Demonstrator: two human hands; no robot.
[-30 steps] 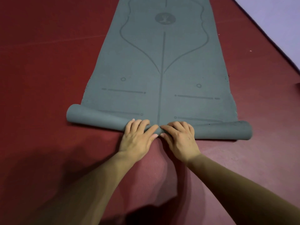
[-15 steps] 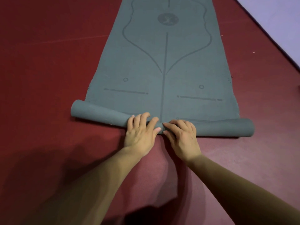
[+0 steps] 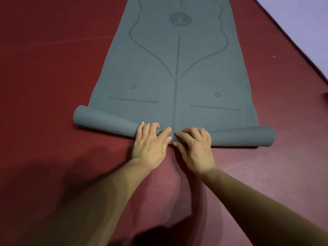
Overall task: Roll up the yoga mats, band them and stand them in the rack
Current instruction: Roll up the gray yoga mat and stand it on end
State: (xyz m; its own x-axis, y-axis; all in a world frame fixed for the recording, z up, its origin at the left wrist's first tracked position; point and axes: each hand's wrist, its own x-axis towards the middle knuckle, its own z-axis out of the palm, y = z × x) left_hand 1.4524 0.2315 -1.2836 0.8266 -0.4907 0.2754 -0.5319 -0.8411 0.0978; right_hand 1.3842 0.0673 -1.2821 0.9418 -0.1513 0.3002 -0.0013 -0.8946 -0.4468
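one grey yoga mat (image 3: 175, 71), lower end rolled, rest flat toward top of frame. two bare hands: left hand (image 3: 150, 144) and right hand (image 3: 195, 148), side by side at lower centre. one red floor covering (image 3: 44, 68). printed on mat: one round emblem (image 3: 180, 19) top centre, two small rings, two dashed bars.

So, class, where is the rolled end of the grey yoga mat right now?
In the head view the rolled end lies across the red floor at centre frame, with the left hand and right hand pressing side by side on its middle.
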